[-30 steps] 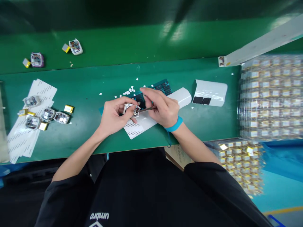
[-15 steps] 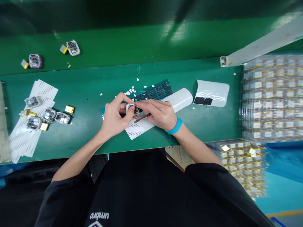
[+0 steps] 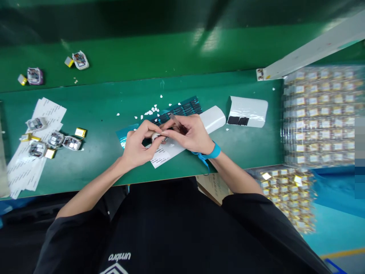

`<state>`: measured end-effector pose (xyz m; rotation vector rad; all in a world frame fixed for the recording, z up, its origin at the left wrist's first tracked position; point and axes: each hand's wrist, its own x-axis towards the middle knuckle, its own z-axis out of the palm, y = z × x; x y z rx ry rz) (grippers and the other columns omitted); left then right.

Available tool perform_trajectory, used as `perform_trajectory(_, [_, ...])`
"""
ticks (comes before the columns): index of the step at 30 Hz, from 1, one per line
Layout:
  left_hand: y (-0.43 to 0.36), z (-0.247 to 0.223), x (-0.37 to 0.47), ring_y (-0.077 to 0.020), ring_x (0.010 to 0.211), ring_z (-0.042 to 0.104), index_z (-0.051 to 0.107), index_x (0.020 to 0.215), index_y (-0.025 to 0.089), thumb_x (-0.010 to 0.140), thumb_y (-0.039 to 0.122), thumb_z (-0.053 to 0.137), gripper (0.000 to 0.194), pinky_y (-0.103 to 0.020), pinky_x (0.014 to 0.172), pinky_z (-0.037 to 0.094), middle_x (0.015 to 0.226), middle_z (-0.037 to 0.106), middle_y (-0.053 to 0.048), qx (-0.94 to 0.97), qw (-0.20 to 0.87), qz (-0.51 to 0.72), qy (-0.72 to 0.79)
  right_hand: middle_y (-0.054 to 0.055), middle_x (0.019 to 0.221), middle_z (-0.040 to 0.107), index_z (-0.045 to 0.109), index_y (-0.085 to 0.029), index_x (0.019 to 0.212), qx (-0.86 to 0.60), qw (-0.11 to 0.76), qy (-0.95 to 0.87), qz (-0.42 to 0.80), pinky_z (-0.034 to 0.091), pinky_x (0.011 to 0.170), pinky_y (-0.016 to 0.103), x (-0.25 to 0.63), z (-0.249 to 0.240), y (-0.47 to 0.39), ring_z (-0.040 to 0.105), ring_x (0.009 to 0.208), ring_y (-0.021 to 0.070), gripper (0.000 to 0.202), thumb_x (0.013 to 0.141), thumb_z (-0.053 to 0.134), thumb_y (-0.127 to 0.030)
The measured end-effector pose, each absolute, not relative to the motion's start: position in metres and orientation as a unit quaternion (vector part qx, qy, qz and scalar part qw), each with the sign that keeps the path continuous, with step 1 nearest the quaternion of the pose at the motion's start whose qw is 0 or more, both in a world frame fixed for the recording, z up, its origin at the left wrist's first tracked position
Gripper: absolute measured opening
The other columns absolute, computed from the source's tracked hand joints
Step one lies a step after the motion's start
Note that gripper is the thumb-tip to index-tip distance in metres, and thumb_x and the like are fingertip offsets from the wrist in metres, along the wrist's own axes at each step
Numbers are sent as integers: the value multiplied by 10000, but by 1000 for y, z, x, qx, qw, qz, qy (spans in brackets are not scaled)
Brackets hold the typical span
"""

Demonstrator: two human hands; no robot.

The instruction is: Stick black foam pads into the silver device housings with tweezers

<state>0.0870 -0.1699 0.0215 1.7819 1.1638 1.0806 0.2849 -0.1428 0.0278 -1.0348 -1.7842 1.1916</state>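
Between thumb and fingers, my left hand (image 3: 140, 146) grips a small white device (image 3: 156, 136), mostly covered by fingertips. My right hand (image 3: 191, 132), with a blue band at the wrist, touches the same device and holds a thin metal tool (image 3: 174, 119) whose end sticks up between the fingers. Under both hands lie a white printed sheet (image 3: 160, 158) and a glossy white strip (image 3: 214, 118). Behind them is a blue sheet with rows of black pieces (image 3: 190, 107), with small white bits (image 3: 151, 112) scattered beside it.
Several opened devices (image 3: 56, 139) with yellow batteries lie on printed sheets (image 3: 27, 171) at the left. Two more (image 3: 80, 60) stand at the back left. A white liner with black pieces (image 3: 251, 110) is on the right, near stacked clear trays (image 3: 322, 114) and a metal post (image 3: 308, 45).
The right hand has turned, and the tool now points up and back instead of down towards the left. The device is more covered by fingers. The whole view has shifted slightly.
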Motion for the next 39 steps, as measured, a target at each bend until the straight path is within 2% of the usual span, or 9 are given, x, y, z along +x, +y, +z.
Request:
perform_trajectory(5, [-191,32,80,-155,829,803,700,1063,231,943,196,751,135,-315,886,615,952,841,19,729,300,399,469,-37,610,607,726,-189,807,-381,380,-677,502,369,528,267,283,29,-144,433,520,89,459,1038,590,-562])
perform_trajectory(9, [-234,24,79,-215,1012,808,716,1076,227,985,126,672,143,-456,1061,589,1095,846,-42,762,281,367,454,31,738,699,592,-211,644,-355,376,-703,488,520,719,310,290,28,-138,624,685,141,632,1105,376,-585])
perform_trajectory(12, [-254,16,75,-252,1185,774,697,1159,231,1004,100,607,222,-528,1120,569,1213,823,-71,774,276,336,461,-1,627,659,652,-209,670,-355,309,-755,457,522,728,295,298,27,-130,614,617,125,655,1106,362,-602])
perform_trajectory(14, [-255,12,68,-252,1215,765,690,1185,239,1008,97,589,248,-548,1147,553,1234,819,-64,774,286,325,462,5,671,736,727,-198,721,-316,235,-775,494,528,685,265,303,26,-126,641,591,108,634,1111,392,-569])
perform_trajectory(19, [-245,10,54,-238,1214,767,683,1186,231,1039,146,559,211,-527,1150,557,1241,817,-64,776,293,308,465,45,867,842,828,-195,787,-260,196,-787,524,531,650,225,307,22,-120,758,757,121,530,1099,506,-476])
perform_trajectory(24, [-242,9,54,-233,1204,772,684,1197,230,1034,142,565,220,-515,1148,563,1238,818,-67,776,291,315,462,35,972,855,858,-205,905,-251,182,-795,521,492,606,209,308,18,-120,735,720,93,436,1104,524,-402])
perform_trajectory(31, [-240,9,52,-234,1197,775,695,1209,232,1028,132,568,243,-515,1142,570,1225,822,-66,776,296,312,462,49,974,849,853,-198,899,-255,179,-747,587,571,672,226,310,21,-117,749,785,128,473,1076,546,-511])
perform_trajectory(36, [-241,11,56,-242,1152,794,731,1140,239,1003,121,620,212,-510,1137,578,1176,838,-42,785,270,340,442,64,851,818,787,-173,786,-293,256,-693,608,613,641,260,307,22,-118,729,694,142,493,1011,629,-582])
perform_trajectory(39, [-241,20,67,-208,924,839,770,1070,249,987,164,673,153,-371,914,684,1044,858,-8,701,275,420,507,50,834,797,740,-182,859,-310,343,-650,603,627,605,266,302,19,-126,719,631,131,437,1024,616,-567])
